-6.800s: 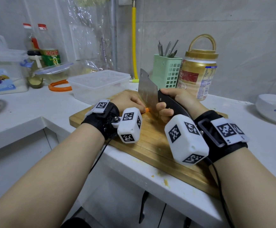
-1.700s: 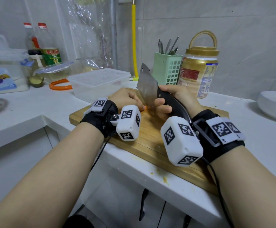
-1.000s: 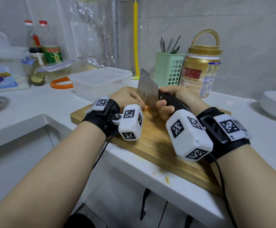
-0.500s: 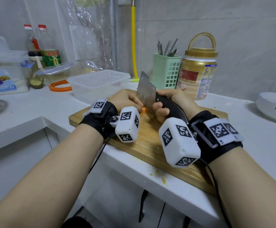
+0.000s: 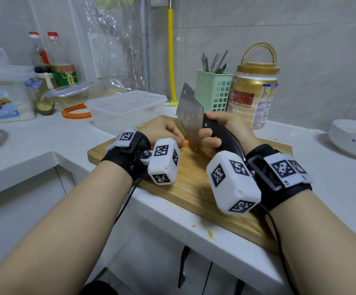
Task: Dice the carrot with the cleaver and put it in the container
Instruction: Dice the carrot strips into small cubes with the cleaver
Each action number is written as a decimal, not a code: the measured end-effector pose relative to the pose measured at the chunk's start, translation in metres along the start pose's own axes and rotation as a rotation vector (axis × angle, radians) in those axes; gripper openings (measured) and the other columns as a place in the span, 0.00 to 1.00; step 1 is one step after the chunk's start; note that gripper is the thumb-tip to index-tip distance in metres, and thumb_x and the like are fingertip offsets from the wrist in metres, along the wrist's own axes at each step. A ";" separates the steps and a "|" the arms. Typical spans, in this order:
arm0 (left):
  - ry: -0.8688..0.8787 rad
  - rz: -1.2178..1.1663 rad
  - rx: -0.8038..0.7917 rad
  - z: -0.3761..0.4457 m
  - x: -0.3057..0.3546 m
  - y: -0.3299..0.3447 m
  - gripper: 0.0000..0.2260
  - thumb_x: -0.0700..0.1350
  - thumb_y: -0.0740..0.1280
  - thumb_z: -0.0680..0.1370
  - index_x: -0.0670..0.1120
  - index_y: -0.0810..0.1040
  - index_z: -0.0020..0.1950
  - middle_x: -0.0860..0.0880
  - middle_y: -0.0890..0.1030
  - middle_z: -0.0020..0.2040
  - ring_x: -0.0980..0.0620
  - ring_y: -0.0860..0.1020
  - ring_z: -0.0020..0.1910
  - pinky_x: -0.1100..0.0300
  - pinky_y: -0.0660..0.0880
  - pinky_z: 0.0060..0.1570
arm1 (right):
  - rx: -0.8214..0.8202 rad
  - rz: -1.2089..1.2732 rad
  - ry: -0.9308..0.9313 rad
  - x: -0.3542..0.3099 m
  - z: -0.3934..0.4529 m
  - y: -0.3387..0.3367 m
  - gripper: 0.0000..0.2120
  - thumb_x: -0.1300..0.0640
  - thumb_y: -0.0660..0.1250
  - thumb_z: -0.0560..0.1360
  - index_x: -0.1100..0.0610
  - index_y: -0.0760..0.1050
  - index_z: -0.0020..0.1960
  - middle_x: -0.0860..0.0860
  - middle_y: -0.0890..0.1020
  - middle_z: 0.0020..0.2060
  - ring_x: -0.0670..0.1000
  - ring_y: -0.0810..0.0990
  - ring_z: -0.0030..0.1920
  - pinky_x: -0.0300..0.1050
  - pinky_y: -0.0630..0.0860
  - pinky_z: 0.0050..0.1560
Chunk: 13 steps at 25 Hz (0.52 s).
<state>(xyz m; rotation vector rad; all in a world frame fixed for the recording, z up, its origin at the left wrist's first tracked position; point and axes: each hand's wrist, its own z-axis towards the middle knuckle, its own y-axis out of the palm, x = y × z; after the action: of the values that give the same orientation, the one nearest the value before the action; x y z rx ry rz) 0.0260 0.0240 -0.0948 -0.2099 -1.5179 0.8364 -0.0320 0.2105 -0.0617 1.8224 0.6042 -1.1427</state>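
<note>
On the wooden cutting board [image 5: 192, 184], my left hand [image 5: 162, 129] curls over the carrot [image 5: 185, 142]; only a small orange end shows beside the blade. My right hand [image 5: 221, 130] grips the black handle of the cleaver [image 5: 188, 116], whose steel blade stands upright with its edge down by the carrot end. The clear plastic container [image 5: 126, 108] sits just beyond the board's far left corner; nothing shows plainly inside it.
A green utensil basket [image 5: 214, 90] and a gold-lidded jar [image 5: 254, 92] stand behind the board. A white bowl [image 5: 353, 137] sits at the right. Bottles, an orange ring [image 5: 75, 111] and boxes crowd the far left. The counter edge runs close below the board.
The cleaver has kept rising and falling slightly beside my left hand's fingers over the carrot. Both hands stay at the same spot on the board.
</note>
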 end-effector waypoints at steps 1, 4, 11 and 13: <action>-0.002 -0.003 -0.001 0.000 -0.001 0.000 0.05 0.42 0.78 0.69 0.44 0.85 0.42 0.54 0.82 0.35 0.58 0.78 0.39 0.60 0.75 0.45 | -0.001 -0.016 -0.002 0.000 0.000 0.001 0.13 0.51 0.55 0.80 0.57 0.65 0.41 0.50 0.67 0.25 0.46 0.64 0.17 0.34 0.58 0.23; -0.003 -0.013 0.007 0.001 -0.003 -0.001 0.05 0.43 0.78 0.68 0.45 0.85 0.41 0.53 0.83 0.36 0.56 0.79 0.40 0.57 0.75 0.48 | -0.007 -0.028 0.013 0.001 0.001 0.002 0.12 0.52 0.55 0.81 0.57 0.65 0.42 0.50 0.67 0.24 0.47 0.64 0.17 0.33 0.59 0.23; -0.010 -0.015 0.016 0.001 -0.003 0.000 0.05 0.46 0.79 0.67 0.48 0.85 0.38 0.52 0.83 0.36 0.55 0.79 0.41 0.53 0.76 0.51 | 0.005 -0.038 0.043 0.000 0.001 0.002 0.11 0.52 0.55 0.81 0.58 0.65 0.44 0.51 0.68 0.24 0.47 0.65 0.17 0.32 0.60 0.21; -0.006 -0.017 0.013 0.001 -0.003 -0.001 0.05 0.45 0.79 0.67 0.47 0.85 0.39 0.50 0.84 0.37 0.55 0.79 0.41 0.51 0.77 0.53 | 0.023 -0.070 0.053 0.000 0.002 0.004 0.08 0.52 0.56 0.80 0.57 0.63 0.48 0.51 0.68 0.24 0.47 0.65 0.17 0.32 0.62 0.20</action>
<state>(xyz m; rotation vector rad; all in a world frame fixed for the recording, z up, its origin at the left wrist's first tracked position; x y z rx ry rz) 0.0262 0.0213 -0.0969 -0.1849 -1.5178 0.8339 -0.0301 0.2065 -0.0606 1.8690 0.6925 -1.1549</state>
